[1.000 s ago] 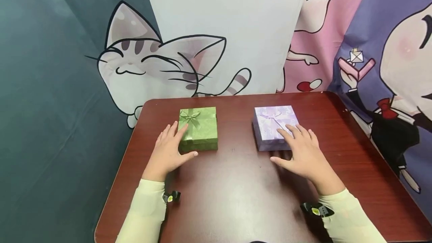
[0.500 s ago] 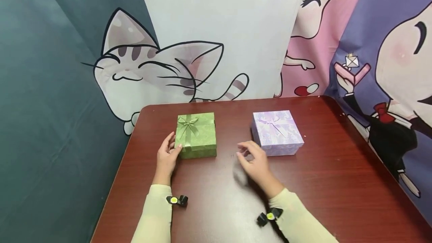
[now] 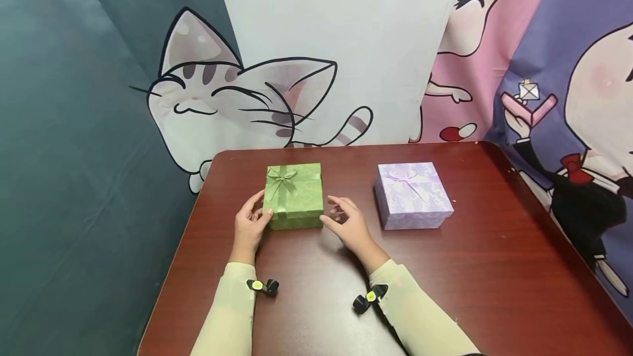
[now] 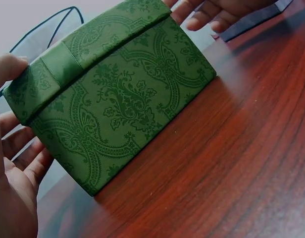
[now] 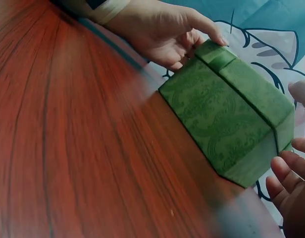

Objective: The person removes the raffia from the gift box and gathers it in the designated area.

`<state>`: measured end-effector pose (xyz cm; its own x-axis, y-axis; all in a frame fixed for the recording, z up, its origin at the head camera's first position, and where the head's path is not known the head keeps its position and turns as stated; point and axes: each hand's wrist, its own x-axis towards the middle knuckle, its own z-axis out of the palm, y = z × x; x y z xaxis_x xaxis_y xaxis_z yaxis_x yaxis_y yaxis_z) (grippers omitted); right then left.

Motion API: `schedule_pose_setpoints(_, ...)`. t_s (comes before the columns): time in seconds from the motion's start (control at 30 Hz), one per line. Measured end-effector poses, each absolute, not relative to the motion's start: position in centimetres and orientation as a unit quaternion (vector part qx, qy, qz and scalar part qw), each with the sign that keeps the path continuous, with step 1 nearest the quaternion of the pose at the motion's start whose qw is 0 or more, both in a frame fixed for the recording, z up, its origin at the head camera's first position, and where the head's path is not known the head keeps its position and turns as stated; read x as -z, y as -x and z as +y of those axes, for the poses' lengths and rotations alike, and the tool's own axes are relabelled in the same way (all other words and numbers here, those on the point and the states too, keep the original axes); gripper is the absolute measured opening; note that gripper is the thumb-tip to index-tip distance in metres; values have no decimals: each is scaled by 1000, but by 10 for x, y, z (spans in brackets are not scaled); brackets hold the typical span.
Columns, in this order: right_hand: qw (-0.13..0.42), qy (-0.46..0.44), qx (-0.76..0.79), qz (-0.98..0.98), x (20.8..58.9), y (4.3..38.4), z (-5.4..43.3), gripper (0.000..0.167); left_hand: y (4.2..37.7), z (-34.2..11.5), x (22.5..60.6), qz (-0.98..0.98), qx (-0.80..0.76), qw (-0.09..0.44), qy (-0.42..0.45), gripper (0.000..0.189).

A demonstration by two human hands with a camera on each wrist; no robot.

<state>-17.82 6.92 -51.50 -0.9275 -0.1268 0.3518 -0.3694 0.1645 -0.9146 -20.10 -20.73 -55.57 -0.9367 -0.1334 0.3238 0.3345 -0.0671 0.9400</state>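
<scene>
A green gift box [image 3: 293, 196] with a ribbon bow on its lid rests on the table. My left hand [image 3: 249, 226] holds its near left corner, thumb on the lid's edge and the other fingers along the left side; the left wrist view shows this thumb [image 4: 10, 68] at the lid. Beside the box's right side is my right hand [image 3: 350, 226], fingers slightly bent and nothing gripped. In the right wrist view the fingers [image 5: 286, 173] of that hand are close to the box's end; whether they touch it I cannot tell.
A lilac gift box [image 3: 414, 195] with a bow stands to the right, past my right hand. Both boxes are on a reddish-brown wooden table [image 3: 475, 268]. A cloth backdrop [image 3: 376, 26] with cartoon figures hangs behind the table.
My right hand has left the lilac box and moved left to the green box's right side. The left hand has closed in from above the green box's left edge onto its corner.
</scene>
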Motion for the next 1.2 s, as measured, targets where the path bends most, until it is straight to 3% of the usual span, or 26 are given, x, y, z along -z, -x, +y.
schedule_pose_setpoints(0.27,91,-154,-638,-749,512,180,58,47,201,-206,552,-662,720,182,101,57)
schedule_pose_setpoints(0.63,82,-90,-669,-733,502,181,52,39,199,-206,553,-675,712,170,91,57)
schedule_pose_setpoints(0.83,58,-69,-686,-722,500,180,53,44,200,-207,554,-678,710,164,93,61)
schedule_pose_setpoints(1.2,73,-67,-688,-718,503,184,51,43,199,-204,549,-676,713,166,85,60)
